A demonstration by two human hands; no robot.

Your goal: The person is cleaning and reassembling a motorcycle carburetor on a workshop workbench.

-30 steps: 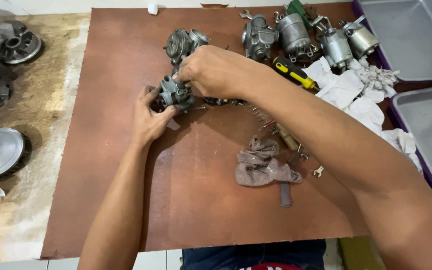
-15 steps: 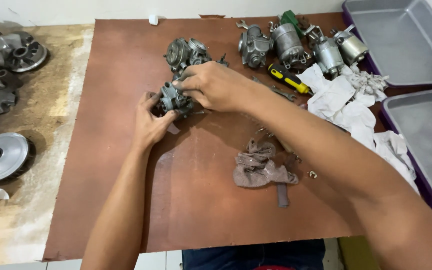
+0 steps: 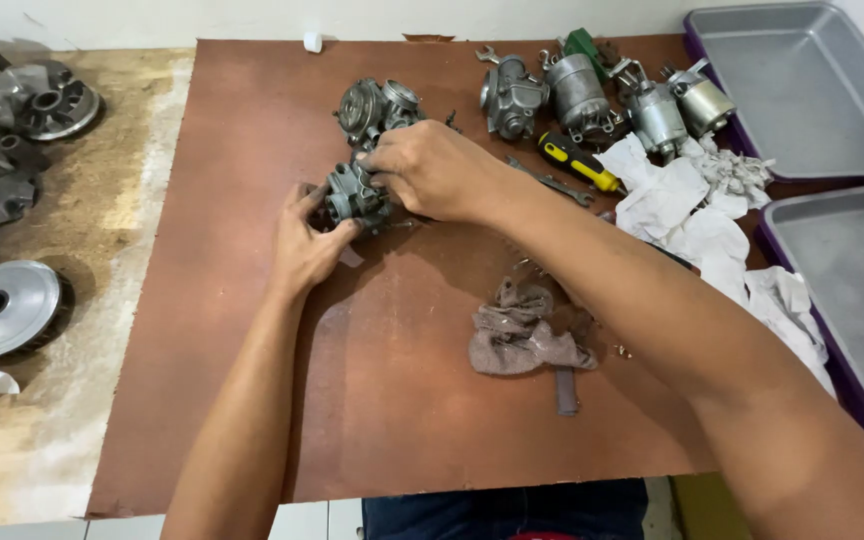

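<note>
My left hand (image 3: pixel 304 245) cups carburetor (image 3: pixel 355 195), fingers wrapped narrow; right hand (image 3: pixel 432 170) pinches its top. Still assembled, I judge; second carburetor (image 3: pixel 377 105) behind it untouched.

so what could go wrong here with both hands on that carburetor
1. Small loose bits lie on the brown board by the grey rag; the right forearm passing above them might sweep them away.
2. The left hand and right hand grip the carburetor right beside a second carburetor, so a slip could knock it.
</note>
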